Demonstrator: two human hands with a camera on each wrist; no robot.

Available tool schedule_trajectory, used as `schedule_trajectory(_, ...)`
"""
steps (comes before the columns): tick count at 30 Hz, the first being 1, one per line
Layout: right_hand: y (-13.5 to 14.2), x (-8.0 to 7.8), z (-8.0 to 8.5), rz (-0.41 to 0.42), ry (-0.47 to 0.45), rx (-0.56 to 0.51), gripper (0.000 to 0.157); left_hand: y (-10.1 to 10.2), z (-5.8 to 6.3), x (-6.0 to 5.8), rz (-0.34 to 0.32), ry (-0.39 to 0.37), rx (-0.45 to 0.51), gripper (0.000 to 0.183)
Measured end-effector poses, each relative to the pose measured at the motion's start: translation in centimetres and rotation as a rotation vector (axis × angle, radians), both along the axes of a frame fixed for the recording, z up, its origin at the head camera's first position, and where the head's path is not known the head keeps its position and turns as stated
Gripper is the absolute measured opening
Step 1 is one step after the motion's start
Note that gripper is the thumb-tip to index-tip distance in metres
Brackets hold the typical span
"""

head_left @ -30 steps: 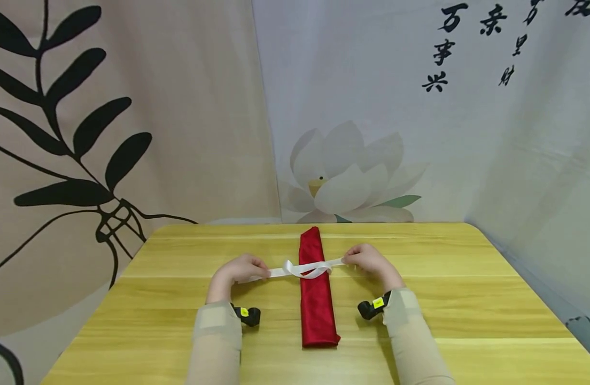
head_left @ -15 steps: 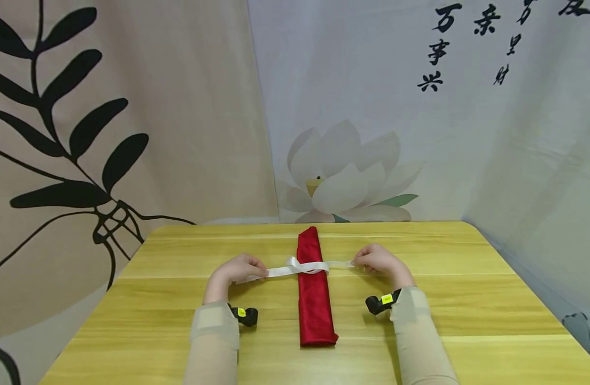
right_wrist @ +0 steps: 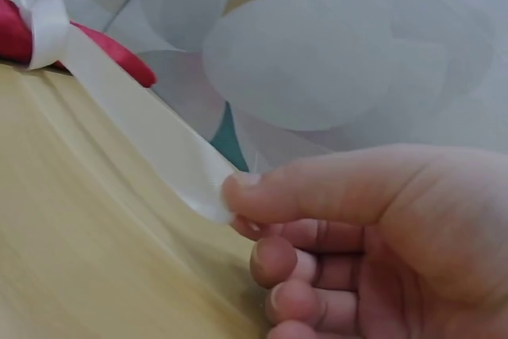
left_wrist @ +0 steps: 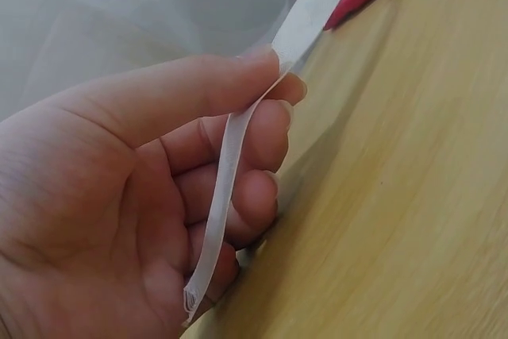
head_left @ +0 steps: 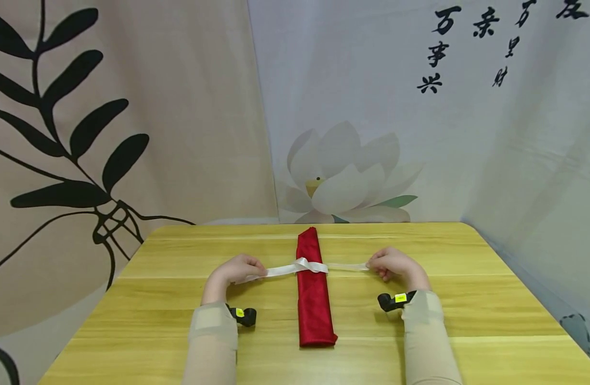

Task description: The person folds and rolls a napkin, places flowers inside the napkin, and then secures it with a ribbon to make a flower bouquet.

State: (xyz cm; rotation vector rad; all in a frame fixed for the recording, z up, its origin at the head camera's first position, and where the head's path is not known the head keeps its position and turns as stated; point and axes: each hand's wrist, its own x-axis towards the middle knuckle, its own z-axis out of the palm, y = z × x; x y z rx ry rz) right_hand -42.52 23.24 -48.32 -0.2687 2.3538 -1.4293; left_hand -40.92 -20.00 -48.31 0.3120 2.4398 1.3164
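Note:
A rolled red cloth point(head_left: 316, 310) lies lengthwise on the table, with a white ribbon point(head_left: 281, 270) crossed over it in a loose knot on top. My left hand point(head_left: 239, 270) pinches one end of the ribbon between thumb and forefinger; in the left wrist view a short frayed tail point(left_wrist: 216, 220) hangs down across the curled fingers. To the right of the cloth, my right hand point(head_left: 395, 264) pinches the other end. In the right wrist view that stretch of ribbon point(right_wrist: 143, 125) runs straight from the knot to the thumb tip.
The wooden table point(head_left: 468, 310) spreads out on both sides of the cloth. Behind it hangs a pale curtain point(head_left: 203, 107) printed with leaves, a lotus and characters. A small black camera point(head_left: 396, 300) sits on each wrist.
My right hand has moved to the right, drawing its ribbon end out. The loop over the red cloth has become smaller and tighter. My left hand has stayed nearly in place.

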Motion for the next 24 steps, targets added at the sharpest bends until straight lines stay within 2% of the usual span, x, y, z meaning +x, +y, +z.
schedule_trajectory(8,1.5,0.1,-0.4,-0.027,-0.056,-0.05,0.02,-0.1,0.0,0.0,0.022,-0.001,0.003,0.018)
schedule_trajectory(16,2.7,0.0,-1.3,-0.092,-0.086,-0.129,0.022,-0.8,-0.3,0.2,0.033,0.007,0.003,0.02)
schedule_trajectory(24,3.0,-0.1,-2.0,-0.128,-0.101,-0.186,0.022,-1.7,-0.3,0.3,-0.003,0.014,0.013,0.02)
